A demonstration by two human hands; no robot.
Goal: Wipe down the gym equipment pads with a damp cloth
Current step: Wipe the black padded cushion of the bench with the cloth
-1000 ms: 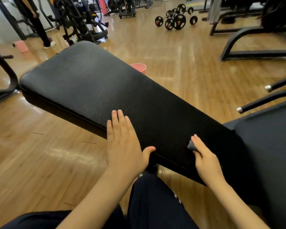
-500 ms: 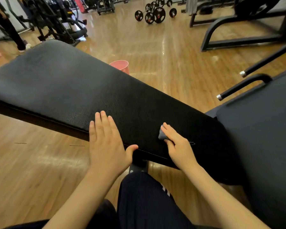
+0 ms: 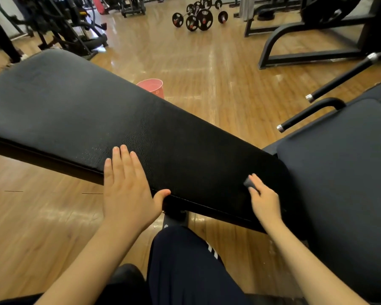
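While the left hand (image 3: 125, 190) stays flat on the surface (image 3: 75, 111) near edge, the right hand (image 3: 265, 201) has slid the cloth (image 3: 249, 182) toward the seat-end corner. Fingers press it down; grip unclear. Wiping that end now.

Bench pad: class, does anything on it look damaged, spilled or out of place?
Nothing stands out. The bench pad looks intact, with no tear or spill visible. The left hand rests flat on it, and the right hand presses a grey cloth against it.

No text or label can be read.
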